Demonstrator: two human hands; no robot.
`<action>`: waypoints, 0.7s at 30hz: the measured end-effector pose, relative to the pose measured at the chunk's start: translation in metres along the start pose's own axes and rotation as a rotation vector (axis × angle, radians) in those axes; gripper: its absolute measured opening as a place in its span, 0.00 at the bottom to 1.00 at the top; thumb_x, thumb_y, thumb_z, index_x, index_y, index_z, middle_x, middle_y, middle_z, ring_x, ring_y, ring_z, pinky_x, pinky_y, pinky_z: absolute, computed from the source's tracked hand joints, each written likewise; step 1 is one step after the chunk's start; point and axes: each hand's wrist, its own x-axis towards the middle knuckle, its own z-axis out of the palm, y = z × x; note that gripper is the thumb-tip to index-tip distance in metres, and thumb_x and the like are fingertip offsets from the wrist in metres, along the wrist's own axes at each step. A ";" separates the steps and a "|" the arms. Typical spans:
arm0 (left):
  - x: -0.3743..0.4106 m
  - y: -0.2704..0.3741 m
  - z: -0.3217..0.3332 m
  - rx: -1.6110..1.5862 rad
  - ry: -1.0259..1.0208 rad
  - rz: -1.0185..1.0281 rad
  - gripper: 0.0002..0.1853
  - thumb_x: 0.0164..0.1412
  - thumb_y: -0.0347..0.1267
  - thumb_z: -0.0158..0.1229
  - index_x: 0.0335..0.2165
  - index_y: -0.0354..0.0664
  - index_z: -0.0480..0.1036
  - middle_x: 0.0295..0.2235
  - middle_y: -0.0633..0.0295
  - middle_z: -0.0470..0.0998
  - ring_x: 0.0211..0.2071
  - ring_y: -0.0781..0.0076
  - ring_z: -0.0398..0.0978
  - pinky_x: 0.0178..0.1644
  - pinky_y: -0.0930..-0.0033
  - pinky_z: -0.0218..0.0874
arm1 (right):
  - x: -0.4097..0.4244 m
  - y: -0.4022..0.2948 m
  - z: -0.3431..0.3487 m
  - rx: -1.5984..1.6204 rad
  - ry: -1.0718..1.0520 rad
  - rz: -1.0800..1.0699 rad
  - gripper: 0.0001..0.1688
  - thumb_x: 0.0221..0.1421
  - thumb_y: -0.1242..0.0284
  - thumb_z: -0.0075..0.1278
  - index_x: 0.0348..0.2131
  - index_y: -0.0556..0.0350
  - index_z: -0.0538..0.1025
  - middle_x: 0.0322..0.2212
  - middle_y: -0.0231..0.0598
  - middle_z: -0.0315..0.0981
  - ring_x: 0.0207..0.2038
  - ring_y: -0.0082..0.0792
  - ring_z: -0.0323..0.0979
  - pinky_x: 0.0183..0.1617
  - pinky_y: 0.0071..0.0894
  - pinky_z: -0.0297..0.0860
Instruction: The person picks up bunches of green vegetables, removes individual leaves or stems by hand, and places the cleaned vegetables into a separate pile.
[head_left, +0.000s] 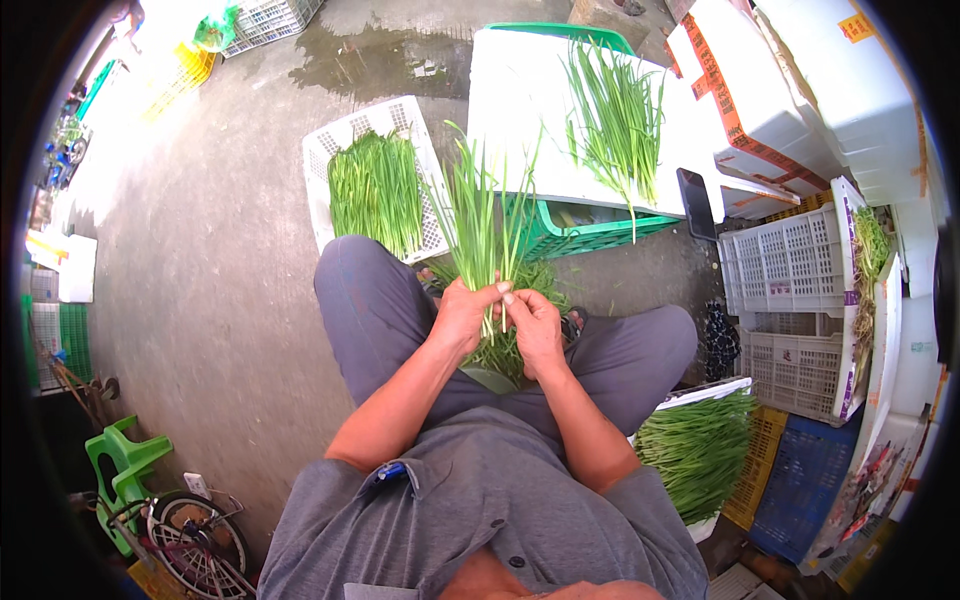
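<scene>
My left hand (459, 309) is closed around the lower part of a bunch of garlic chives (471, 232), leaves pointing away from me and pale stem ends below the fingers. Beside it, my right hand (536, 322) pinches a few separate chive stalks (514, 244) between thumb and fingers. The two thumbs nearly touch. Beneath the hands, loose green leaves (504, 356) lie heaped between my feet. Ahead to the left, a white plastic basket (316, 191) holds neatly laid chives (375, 193). More loose chives (619, 120) rest on a white foam board (517, 90) ahead to the right.
The board lies over a green plastic crate (592, 240), with a phone (697, 204) at its right corner. Foam boxes (765, 97) and white crates (784, 259) stack up at right. Another container of chives (697, 450) stands by my right hip. A bicycle (196, 536) is behind left.
</scene>
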 end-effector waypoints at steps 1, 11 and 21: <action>0.000 0.001 0.000 0.002 0.007 0.010 0.10 0.52 0.22 0.63 0.34 0.37 0.71 0.23 0.64 0.74 0.19 0.76 0.68 0.20 0.73 0.62 | 0.001 0.003 0.001 0.033 0.013 -0.009 0.08 0.61 0.73 0.48 0.32 0.61 0.73 0.24 0.34 0.73 0.23 0.21 0.66 0.29 0.20 0.64; -0.004 0.002 -0.002 -0.041 0.028 0.074 0.11 0.51 0.22 0.63 0.34 0.37 0.71 0.26 0.64 0.74 0.22 0.77 0.68 0.24 0.74 0.61 | -0.032 0.030 0.000 0.020 0.143 0.055 0.10 0.63 0.72 0.43 0.30 0.59 0.70 0.21 0.34 0.71 0.20 0.22 0.67 0.27 0.21 0.64; -0.012 0.022 -0.005 -0.118 -0.019 -0.087 0.12 0.55 0.22 0.60 0.38 0.39 0.69 0.32 0.58 0.76 0.24 0.71 0.75 0.24 0.70 0.69 | -0.055 0.039 -0.031 -0.768 0.074 0.039 0.25 0.56 0.71 0.50 0.49 0.70 0.68 0.31 0.52 0.76 0.34 0.42 0.76 0.40 0.37 0.70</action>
